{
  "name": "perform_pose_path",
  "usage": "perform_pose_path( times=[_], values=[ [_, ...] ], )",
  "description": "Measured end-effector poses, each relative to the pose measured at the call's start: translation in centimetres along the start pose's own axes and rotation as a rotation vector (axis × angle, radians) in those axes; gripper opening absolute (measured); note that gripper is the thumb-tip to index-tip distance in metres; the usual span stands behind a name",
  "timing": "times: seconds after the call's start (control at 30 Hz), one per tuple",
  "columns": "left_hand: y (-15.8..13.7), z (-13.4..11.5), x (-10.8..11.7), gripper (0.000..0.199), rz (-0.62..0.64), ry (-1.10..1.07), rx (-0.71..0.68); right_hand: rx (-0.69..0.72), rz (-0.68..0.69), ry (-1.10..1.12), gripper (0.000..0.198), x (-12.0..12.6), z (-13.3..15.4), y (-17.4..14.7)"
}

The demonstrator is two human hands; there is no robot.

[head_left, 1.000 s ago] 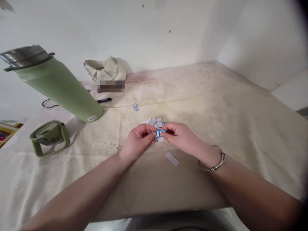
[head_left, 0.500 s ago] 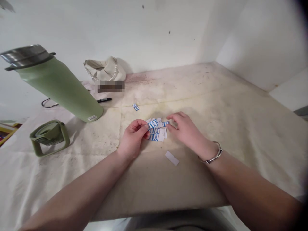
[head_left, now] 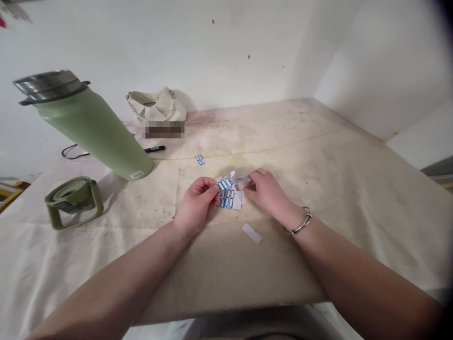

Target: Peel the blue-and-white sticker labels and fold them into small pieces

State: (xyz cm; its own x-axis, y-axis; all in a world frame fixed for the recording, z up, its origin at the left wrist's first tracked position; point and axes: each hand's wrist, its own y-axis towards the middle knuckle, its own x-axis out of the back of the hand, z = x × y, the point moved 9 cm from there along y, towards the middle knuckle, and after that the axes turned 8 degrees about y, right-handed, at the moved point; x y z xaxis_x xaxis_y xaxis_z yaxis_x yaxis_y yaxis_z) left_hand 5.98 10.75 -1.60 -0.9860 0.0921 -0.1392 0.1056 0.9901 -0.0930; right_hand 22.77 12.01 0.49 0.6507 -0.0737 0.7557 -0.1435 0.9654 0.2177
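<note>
In the head view, the left hand (head_left: 196, 203) pinches a blue-bordered label sheet (head_left: 224, 183) between thumb and fingers, just over overlapping label pieces (head_left: 226, 202) on the tabletop (head_left: 311, 174). The right hand (head_left: 264, 191), beside them, pinches a small blurred piece (head_left: 245, 180); a green bottle (head_left: 94, 127) stands further left.

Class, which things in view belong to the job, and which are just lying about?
In use: label strip in left hand; blurred piece in right hand; label pile; probably white slip, far label.

Lying about: bottle; lid; bag; pen.
</note>
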Motion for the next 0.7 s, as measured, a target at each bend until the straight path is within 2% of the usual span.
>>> perform_pose_path(
  times=[0.1, 0.27, 0.4, 0.53, 0.63, 0.7],
  values=[
    [-0.1, 0.0, -0.1, 0.012, 0.003, -0.004, 0.004, -0.009, 0.030, 0.062, 0.006, 0.5, 0.2, -0.3],
    [-0.2, 0.0, -0.1, 0.012, -0.006, -0.019, 0.023, -0.106, 0.038, 0.262, 0.006, 1.4, -0.4, -0.7],
    [-0.1, 0.0, 0.1, 0.012, -0.022, -0.020, 0.028, -0.123, 0.002, 0.239, 0.007, 1.4, -0.9, -0.6],
    [0.0, 0.0, 0.1, 0.012, -0.016, -0.028, 0.029, -0.022, 0.024, 0.190, 0.018, 0.4, 0.0, -0.8],
    [0.0, 0.1, 0.1, 0.013, -0.014, -0.035, 0.029, 0.112, 0.094, 0.066, 0.032, -0.8, 1.6, -1.3],
    [0.0, 0.0, 0.1, 0.013, -0.016, -0.033, 0.026, 0.142, 0.117, 0.004, 0.034, -1.2, 2.2, -1.6]
  ],
)
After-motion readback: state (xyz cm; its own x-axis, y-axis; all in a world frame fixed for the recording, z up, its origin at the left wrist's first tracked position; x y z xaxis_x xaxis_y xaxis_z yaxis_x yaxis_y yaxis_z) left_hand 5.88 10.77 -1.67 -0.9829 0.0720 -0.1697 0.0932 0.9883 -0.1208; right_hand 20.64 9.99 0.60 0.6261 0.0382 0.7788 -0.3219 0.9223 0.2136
